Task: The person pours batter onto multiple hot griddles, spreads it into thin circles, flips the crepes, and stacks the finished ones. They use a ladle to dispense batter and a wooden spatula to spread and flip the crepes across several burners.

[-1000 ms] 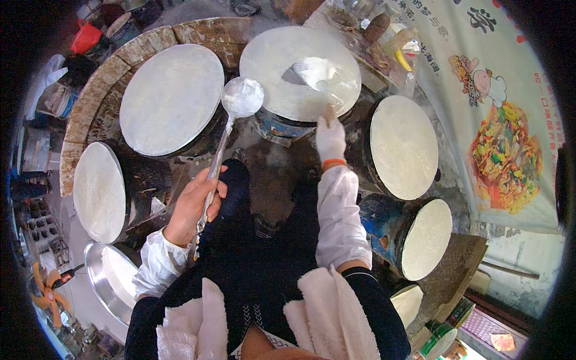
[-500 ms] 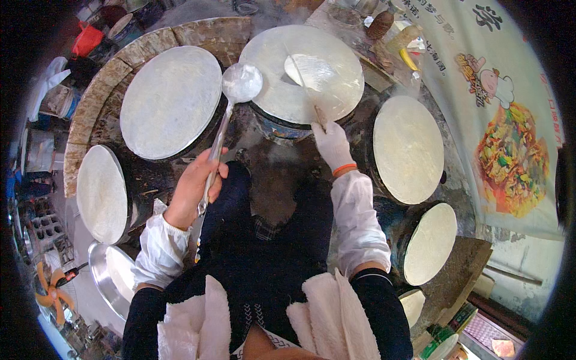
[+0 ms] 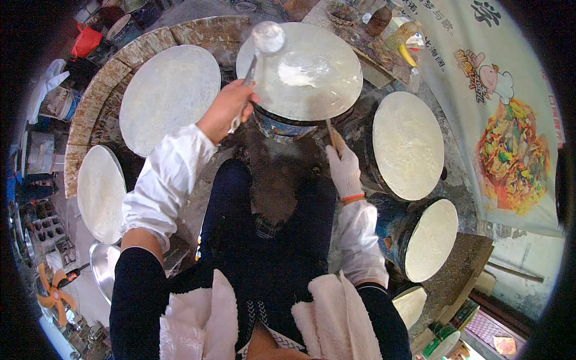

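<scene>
My left hand (image 3: 231,111) is bare and closed around the handle of a metal ladle (image 3: 268,38), whose bowl hangs over the far left edge of the middle round griddle (image 3: 342,72). A pale layer covers that griddle, and a wetter white patch of batter (image 3: 305,71) lies near its centre. In a white glove, my right hand (image 3: 344,173) grips a thin tool with a wooden handle (image 3: 333,137) just off the griddle's near right edge. The tool's far end is blurred and hard to make out.
More pale-coated round griddles stand around me: one far left (image 3: 171,99), one left (image 3: 102,192), others right (image 3: 408,147) and near right (image 3: 431,240). A metal basin (image 3: 102,270) sits at lower left. Bottles (image 3: 379,21) stand on a ledge behind. A printed banner (image 3: 510,138) hangs right.
My left hand has moved forward with the ladle, from beside the griddle to over its far left. My right hand has drawn the thin tool back off the griddle, slightly right.
</scene>
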`<state>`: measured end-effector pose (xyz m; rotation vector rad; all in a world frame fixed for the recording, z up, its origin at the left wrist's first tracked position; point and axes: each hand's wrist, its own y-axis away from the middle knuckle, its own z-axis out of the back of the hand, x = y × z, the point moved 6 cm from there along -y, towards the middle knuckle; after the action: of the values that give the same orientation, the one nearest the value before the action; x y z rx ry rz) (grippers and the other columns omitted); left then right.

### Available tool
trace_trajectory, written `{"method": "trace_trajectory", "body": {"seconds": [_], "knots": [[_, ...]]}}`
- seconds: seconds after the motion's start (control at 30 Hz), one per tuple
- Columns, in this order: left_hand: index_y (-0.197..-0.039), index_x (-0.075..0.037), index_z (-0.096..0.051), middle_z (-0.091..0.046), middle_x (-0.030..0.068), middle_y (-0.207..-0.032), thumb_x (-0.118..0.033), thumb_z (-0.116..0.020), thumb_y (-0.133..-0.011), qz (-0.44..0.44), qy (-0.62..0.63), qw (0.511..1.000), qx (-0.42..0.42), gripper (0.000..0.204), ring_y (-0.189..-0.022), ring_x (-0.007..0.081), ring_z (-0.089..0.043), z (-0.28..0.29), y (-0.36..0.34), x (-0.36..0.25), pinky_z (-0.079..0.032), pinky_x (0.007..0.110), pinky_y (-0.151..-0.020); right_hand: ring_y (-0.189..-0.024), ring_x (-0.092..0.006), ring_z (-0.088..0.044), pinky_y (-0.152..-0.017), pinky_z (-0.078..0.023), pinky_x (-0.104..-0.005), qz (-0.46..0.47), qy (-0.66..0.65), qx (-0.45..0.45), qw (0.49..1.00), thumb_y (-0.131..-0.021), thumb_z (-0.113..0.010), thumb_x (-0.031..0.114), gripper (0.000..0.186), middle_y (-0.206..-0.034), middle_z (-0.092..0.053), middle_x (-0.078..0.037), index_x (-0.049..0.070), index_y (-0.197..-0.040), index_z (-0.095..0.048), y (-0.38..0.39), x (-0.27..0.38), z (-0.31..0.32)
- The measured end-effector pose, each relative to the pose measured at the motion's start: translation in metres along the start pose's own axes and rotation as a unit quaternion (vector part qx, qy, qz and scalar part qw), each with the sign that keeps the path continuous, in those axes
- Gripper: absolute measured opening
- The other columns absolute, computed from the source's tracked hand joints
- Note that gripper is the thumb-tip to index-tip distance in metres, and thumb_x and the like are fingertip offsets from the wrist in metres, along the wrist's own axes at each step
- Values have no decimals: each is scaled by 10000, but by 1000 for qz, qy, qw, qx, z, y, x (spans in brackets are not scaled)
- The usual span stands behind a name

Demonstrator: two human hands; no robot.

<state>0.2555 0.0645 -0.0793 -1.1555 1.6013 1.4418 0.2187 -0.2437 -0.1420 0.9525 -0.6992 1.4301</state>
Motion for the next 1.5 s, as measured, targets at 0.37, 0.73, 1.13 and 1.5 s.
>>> {"method": "trace_trajectory", "body": {"seconds": [0.37,0.73,1.13,1.5], "knots": [[-1220,-52,-517,-594,16,-813,-309,-472,-1050,61,152,984,-75,311,-493,89,-471,-32,63,61,-365,236,-400,-831,-173,-638,-783,-521,-317,-103,-212,58,970,-975,-584,203,475,-1103,-715,-100,60,-1423,-525,-1,31,-124],[-1334,7,-472,-550,19,-812,-221,-405,-1083,76,352,931,49,345,-447,51,-389,1,74,-1,-347,210,-379,-1036,-392,-679,-888,-521,-380,71,-45,-152,985,-946,-640,288,446,-1149,-672,-279,-10,-1277,-618,-63,53,-50],[-1372,29,-453,-562,25,-779,-201,-380,-1086,34,318,948,-9,373,-400,57,-381,32,161,-10,-344,212,-346,-1148,-331,-646,-986,-486,-377,-113,83,-111,984,-929,-617,257,501,-1231,-658,-224,166,-1416,-546,24,14,-14],[-1329,7,-493,-581,26,-775,-232,-440,-1066,19,302,953,-20,359,-414,50,-407,36,174,7,-337,191,-352,-897,-400,-688,-798,-541,-501,-57,280,-176,942,-960,-556,338,503,-979,-688,-245,160,-1430,-519,-13,13,40]]}}
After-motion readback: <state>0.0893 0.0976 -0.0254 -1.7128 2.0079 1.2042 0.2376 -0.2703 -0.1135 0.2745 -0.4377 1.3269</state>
